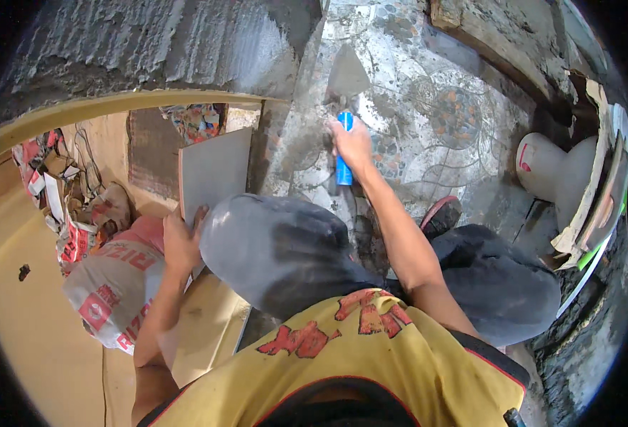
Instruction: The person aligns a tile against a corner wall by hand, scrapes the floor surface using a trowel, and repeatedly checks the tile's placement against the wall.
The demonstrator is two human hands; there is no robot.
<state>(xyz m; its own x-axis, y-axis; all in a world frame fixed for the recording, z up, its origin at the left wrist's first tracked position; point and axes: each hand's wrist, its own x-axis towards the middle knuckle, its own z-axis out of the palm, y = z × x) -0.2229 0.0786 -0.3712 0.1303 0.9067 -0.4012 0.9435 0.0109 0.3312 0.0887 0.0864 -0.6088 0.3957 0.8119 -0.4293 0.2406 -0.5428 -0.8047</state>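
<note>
My right hand (354, 146) is closed around the blue handle of a trowel (344, 168). Its grey, mortar-smeared blade points away from me, low over the patterned floor (456, 117); whether it touches the floor I cannot tell. My left hand (181, 240) grips the near end of a flat grey tile (218, 167). The tile stands tilted on edge beside my left knee, which partly hides it along with some of my fingers.
Combed grey mortar (186, 50) covers the surface at far left, bordered by a yellowish edge (114, 114). A printed sack (114, 285) and scraps lie left. A rough wooden beam (499, 50) is far right; a white rounded fixture (541, 167) stands below it, beside torn cardboard (590, 171).
</note>
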